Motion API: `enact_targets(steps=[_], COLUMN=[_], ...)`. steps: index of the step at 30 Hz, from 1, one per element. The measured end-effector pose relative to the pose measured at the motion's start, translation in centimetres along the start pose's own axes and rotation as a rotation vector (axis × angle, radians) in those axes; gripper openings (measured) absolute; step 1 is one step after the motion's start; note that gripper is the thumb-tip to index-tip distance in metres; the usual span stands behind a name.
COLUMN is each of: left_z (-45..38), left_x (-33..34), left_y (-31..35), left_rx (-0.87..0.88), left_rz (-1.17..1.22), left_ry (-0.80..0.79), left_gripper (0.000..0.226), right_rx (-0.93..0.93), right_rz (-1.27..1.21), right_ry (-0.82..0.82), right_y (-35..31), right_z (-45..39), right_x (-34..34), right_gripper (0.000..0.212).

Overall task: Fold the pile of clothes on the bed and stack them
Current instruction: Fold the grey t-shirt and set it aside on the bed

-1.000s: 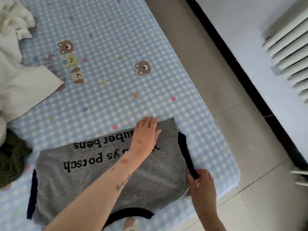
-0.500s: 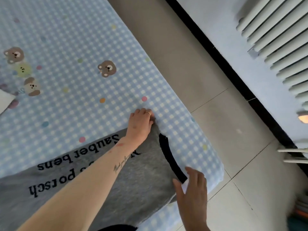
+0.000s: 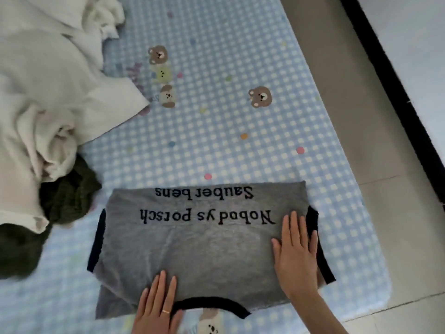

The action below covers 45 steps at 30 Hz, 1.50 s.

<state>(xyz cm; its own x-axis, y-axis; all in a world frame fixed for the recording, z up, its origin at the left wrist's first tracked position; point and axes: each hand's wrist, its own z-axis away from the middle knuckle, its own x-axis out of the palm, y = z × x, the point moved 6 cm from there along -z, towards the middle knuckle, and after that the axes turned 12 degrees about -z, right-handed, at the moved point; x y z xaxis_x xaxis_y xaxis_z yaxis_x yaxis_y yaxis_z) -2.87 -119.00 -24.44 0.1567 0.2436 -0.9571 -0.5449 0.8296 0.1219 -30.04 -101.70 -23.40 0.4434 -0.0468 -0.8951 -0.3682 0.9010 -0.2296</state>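
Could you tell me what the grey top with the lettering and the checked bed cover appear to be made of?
The grey top looks like a soft, fuzzy knit, matte, with black ribbed-looking trim; its surface shows a fine nap under both flat hands. The checked bed cover seems to be plush fleece, judging by its blurry, fluffy pile, though the exact fibre cannot be told.

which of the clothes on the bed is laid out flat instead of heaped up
The grey top with black trim and printed lettering, spread flat under both hands. The white clothes and dark green knit at the left lie crumpled in a heap.
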Motion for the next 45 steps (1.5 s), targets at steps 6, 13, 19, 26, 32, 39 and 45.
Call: enact_targets(steps=[6, 13, 19, 26, 32, 39, 45], left_z=[2.3, 6.0, -0.5, 0.1, 2.0, -0.1, -0.6], left_x=[-1.9, -2.2, -2.5, -0.9, -0.5, 0.7, -0.7], left_y=[-4.7, -8.7, -15.7, -18.1, -16.4, -13.9, -14.4], left_rx=[-0.257, -0.434, -1.022, -1.202, -1.114, -1.036, -1.058], left_rz=[0.084, 0.215, 0.519, 0.735, 0.705, 0.521, 0.704], left_ry=[-0.021, 0.218, 0.059, 0.224, 0.164, -0.106, 0.000], left_gripper=[0.055, 0.053, 0.046, 0.013, 0.043, 0.051, 0.022], right_rx=[-0.368, -0.698, -0.751, -0.829, -1.034, -1.158, -1.116], right_rz=[-0.057, -0.115, -0.046, 0.066, -0.097, 0.217, 0.316], right_ry=[-0.110, -0.280, -0.230, -0.622, -0.234, -0.565, -0.394], right_y=[-14.0, -28.9, -39.2, -42.9, -42.1, -36.9, -38.7], right_z=[1.6, -1.5, -6.0, -8.6, -5.9, -2.1, -6.9], right_x=[2.7, 6.4, 7.9, 10.6, 8.7, 13.0, 10.5], right_gripper=[0.057, 0.055, 0.046, 0.006, 0.019, 0.053, 0.060])
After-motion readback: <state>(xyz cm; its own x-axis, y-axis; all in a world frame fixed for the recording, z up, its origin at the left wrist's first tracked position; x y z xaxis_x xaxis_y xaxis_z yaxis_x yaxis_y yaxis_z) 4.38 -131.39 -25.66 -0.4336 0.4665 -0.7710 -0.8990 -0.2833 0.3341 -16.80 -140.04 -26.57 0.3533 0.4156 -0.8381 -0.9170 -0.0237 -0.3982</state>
